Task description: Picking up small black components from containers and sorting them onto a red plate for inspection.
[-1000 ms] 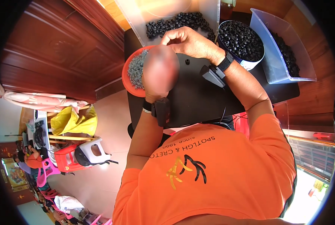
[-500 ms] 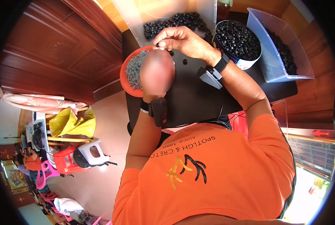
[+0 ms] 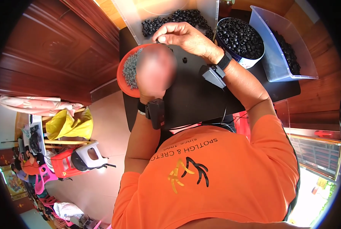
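Note:
My right hand (image 3: 187,39) is over the back of the dark table, thumb and forefinger pinched on a small black bead-like piece (image 3: 158,41), mostly hidden by the fingers. Just in front of it is my left hand (image 3: 157,72), smeared by a blur that hides its fingers. It covers the right side of an orange-red bowl (image 3: 121,81), where small grey pieces (image 3: 130,71) are heaped. A loose black bead-like piece (image 3: 184,60) stands on the table below my right hand.
Behind my hands, a translucent box (image 3: 155,7) has black pieces spread in it. To the right stand a round tub (image 3: 250,64) full of black pieces and a clear plastic bin (image 3: 275,72) with more. A wooden door (image 3: 52,49) rises left of the table (image 3: 204,107).
The whole view has shifted slightly. Both hands keep nearly the same place by the bowl, and my right thumb and forefinger are still pinched on the small black piece.

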Demonstrator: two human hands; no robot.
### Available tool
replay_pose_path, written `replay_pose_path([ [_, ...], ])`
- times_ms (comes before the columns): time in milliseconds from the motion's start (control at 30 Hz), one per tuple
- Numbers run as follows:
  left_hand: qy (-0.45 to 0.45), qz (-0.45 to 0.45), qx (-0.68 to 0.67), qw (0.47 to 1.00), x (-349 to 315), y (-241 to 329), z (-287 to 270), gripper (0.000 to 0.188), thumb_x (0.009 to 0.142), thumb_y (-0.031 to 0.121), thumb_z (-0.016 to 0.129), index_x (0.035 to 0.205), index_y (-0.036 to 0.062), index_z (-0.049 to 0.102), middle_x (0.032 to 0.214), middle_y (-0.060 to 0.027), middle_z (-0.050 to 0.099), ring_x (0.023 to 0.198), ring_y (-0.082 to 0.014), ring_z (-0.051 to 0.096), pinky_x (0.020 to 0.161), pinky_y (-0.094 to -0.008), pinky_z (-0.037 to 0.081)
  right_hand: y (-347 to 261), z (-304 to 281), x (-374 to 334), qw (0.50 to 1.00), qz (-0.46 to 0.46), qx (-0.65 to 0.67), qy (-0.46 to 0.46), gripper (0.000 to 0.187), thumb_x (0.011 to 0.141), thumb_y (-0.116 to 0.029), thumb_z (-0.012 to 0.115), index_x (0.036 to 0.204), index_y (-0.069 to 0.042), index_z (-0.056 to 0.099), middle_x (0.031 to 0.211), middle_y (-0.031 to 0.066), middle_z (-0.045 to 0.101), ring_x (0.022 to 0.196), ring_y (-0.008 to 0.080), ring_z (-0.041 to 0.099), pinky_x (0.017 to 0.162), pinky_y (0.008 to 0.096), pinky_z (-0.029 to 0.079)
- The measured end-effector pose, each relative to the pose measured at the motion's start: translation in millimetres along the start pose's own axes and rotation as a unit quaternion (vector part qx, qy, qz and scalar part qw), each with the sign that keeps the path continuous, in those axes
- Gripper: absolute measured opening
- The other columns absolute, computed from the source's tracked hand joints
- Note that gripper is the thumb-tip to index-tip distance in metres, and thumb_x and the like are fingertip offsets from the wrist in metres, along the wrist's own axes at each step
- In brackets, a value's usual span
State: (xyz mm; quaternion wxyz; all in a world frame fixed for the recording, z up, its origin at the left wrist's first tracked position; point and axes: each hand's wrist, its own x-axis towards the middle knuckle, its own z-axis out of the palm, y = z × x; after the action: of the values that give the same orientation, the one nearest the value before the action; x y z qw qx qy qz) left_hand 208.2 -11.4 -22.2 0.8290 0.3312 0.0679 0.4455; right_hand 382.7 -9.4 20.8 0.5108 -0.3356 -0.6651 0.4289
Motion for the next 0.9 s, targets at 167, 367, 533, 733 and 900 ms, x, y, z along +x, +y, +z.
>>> replay_pose_path([
  [167,-0.004,0.016,-0.049,0.999,0,17,-4,0.023,0.094,0.027,0.047,0.095,0.0054,0.055,0.094,-0.0082,0.055,0.089,-0.0243,0.054,0.081,-0.0355,0.043,15,-19,2,0.938,0.067,-0.340,0.029,0.017,0.087,-0.010,0.060,0.103,-0.005,0.064,0.098,0.0049,0.066,0.089,0.0102,0.060,0.079,0.0262,0.049],
  [367,-0.038,0.016,-0.049,0.998,-38,56,31,0.022,0.095,0.025,0.047,0.097,0.0051,0.055,0.095,-0.0079,0.052,0.089,-0.0235,0.051,0.082,-0.0355,0.040,26,-15,-5,0.815,-0.091,-0.551,0.157,0.012,0.077,-0.011,0.063,0.088,-0.006,0.065,0.086,0.0097,0.063,0.087,0.0301,0.061,0.074,0.0366,0.050],
  [533,0.046,0.011,-0.001,0.999,-95,58,3,0.022,0.094,0.025,0.049,0.098,0.0041,0.053,0.094,-0.0091,0.052,0.087,-0.0236,0.050,0.081,-0.0350,0.041,17,16,-3,0.900,-0.082,-0.428,0.005,0.011,0.078,-0.010,0.062,0.088,-0.006,0.066,0.086,0.0093,0.064,0.084,0.0288,0.061,0.074,0.0361,0.049],
  [733,0.138,-0.055,0.020,0.989,-156,45,-40,0.020,0.094,0.022,0.048,0.097,0.0025,0.052,0.094,-0.0104,0.054,0.086,-0.0242,0.054,0.079,-0.0346,0.043,25,32,0,0.872,0.001,-0.479,-0.099,0.011,0.074,-0.010,0.063,0.085,-0.010,0.066,0.078,0.0108,0.064,0.075,0.0296,0.061,0.068,0.0383,0.049],
  [900,0.121,-0.029,0.007,0.992,-158,43,-48,0.019,0.094,0.020,0.048,0.097,0.0019,0.052,0.094,-0.0109,0.055,0.087,-0.0240,0.055,0.082,-0.0349,0.044,34,44,10,0.855,0.037,-0.503,-0.120,0.011,0.073,-0.013,0.063,0.083,-0.011,0.066,0.073,0.0093,0.064,0.073,0.0293,0.063,0.067,0.0395,0.049],
])
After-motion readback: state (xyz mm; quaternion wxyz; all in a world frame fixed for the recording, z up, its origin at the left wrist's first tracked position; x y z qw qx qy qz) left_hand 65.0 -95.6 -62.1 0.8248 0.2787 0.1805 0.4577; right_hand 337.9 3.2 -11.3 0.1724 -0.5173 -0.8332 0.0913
